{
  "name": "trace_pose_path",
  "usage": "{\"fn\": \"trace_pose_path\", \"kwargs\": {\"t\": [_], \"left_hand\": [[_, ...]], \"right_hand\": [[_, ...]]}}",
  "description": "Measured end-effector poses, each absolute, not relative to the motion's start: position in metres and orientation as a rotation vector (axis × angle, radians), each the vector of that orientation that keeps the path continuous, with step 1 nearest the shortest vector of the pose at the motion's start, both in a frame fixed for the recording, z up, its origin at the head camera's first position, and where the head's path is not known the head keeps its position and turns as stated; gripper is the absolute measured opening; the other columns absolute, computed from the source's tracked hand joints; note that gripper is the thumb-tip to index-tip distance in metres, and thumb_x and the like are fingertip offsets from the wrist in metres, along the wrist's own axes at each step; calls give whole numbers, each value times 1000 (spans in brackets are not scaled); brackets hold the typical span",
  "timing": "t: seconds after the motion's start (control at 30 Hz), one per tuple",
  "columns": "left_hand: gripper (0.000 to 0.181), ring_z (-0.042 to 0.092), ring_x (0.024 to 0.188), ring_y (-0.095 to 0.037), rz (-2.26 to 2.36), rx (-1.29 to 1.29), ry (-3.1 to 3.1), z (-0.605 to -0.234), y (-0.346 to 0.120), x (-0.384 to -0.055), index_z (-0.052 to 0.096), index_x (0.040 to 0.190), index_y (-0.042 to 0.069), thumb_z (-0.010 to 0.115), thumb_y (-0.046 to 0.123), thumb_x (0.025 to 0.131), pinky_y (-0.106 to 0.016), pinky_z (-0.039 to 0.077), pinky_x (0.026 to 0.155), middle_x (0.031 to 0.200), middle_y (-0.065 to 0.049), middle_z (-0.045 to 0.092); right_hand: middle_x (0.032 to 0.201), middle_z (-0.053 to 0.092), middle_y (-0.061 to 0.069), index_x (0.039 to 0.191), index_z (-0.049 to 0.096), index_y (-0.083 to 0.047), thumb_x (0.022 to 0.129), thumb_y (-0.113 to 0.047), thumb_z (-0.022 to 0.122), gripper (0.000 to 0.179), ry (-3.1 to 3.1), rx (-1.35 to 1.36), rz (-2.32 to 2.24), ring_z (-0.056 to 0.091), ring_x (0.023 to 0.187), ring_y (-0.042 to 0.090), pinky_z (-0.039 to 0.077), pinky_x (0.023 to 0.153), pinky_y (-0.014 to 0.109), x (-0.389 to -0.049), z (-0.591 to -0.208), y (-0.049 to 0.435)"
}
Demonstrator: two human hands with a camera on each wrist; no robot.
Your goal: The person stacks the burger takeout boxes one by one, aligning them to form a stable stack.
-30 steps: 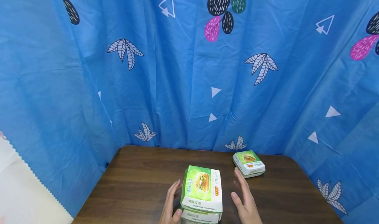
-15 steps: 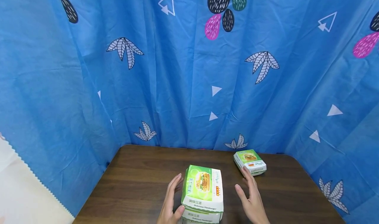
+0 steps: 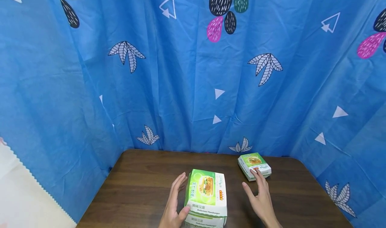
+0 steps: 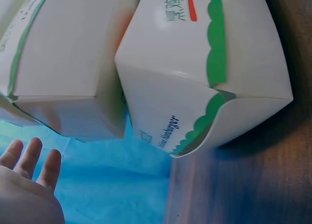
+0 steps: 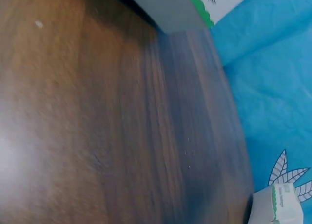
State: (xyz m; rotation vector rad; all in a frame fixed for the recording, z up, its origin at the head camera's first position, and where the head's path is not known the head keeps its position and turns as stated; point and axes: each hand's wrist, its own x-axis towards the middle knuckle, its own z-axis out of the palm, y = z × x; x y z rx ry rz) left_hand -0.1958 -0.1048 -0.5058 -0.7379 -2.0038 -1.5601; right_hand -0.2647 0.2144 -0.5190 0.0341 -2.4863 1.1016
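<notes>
A stack of green and white hamburger boxes (image 3: 205,193) stands at the near middle of the table; its lower part is cut off by the head view's edge. My left hand (image 3: 174,203) is at the stack's left side, fingers extended, thumb by the front corner. Whether the thumb touches cannot be told. In the left wrist view its fingers (image 4: 49,170) are apart from the boxes (image 4: 170,83). At the back right lies a single hamburger box (image 3: 254,166). My right hand (image 3: 261,201), fingers spread, overlaps that box's near edge in view; contact is unclear. The right wrist view shows no hand.
A dark wooden table (image 3: 144,174) carries the boxes. Behind and around it hangs a blue patterned curtain (image 3: 181,87). The single box (image 5: 282,207) appears at the lower right of the right wrist view, close to the table's far edge. Pale cloth (image 3: 24,194) hangs at left.
My right hand has moved to the right and away from the stack, towards the single box. The left hand has shifted slightly beside the stack. The boxes have stayed in place.
</notes>
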Motion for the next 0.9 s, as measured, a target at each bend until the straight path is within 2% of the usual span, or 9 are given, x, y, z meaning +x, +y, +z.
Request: {"fn": "trace_pose_path", "kwargs": {"t": [0.2, 0.37, 0.43, 0.6, 0.67, 0.77, 0.9], "left_hand": [[71, 33, 136, -19, -1664, -586, -2179, -501, -104, -191, 20, 154, 24, 52, 26, 90, -46, 36, 104, 157, 4, 22], [73, 32, 137, -19, -1610, -592, -2187, -496, -104, -194, 20, 154, 23, 54, 27, 89, -57, 35, 102, 158, 1, 23], [74, 32, 137, -18, -1589, -607, -2179, -494, -105, -196, 20, 154, 22, 55, 26, 88, -54, 36, 102, 158, 0, 23], [77, 31, 138, -16, -1584, -673, -2129, -490, -105, -200, 19, 154, 19, 58, 25, 87, -33, 37, 107, 158, -4, 21], [78, 29, 140, -17, -1565, -716, -2096, -488, -105, -202, 19, 154, 16, 58, 25, 87, -30, 35, 108, 158, -7, 21], [78, 29, 140, -17, -1545, -727, -2093, -485, -104, -201, 19, 154, 15, 58, 27, 87, -31, 36, 108, 158, -7, 21], [77, 28, 140, -18, -1557, -655, -2160, -482, -102, -198, 21, 153, 21, 59, 30, 87, -46, 38, 106, 159, -3, 20]], "right_hand": [[153, 29, 18, 140, 45, -9, 85, -42, 71, 69, -2469, 16, 1013, 25, 137, 43, 26, 102, 66, -277, -523, 221], [152, 27, 21, 141, 43, -9, 82, -41, 74, 73, -2472, -18, 980, 23, 136, 46, 26, 100, 68, -288, -522, 228], [153, 25, 22, 142, 41, -8, 82, -42, 74, 76, -2489, -47, 970, 22, 135, 47, 26, 100, 69, -292, -521, 231], [154, 20, 23, 146, 35, -7, 82, -47, 72, 84, -2513, -83, 961, 19, 136, 48, 24, 101, 69, -303, -522, 239], [155, 19, 23, 147, 32, -7, 82, -49, 72, 87, -2519, -90, 963, 18, 137, 48, 23, 102, 69, -306, -522, 242], [155, 15, 25, 149, 28, -6, 82, -50, 72, 92, -2539, -110, 975, 15, 137, 50, 22, 102, 68, -310, -524, 246], [157, 8, 26, 152, 21, -6, 81, -52, 71, 98, -2582, -149, 987, 11, 139, 50, 18, 104, 68, -312, -528, 251]]}}
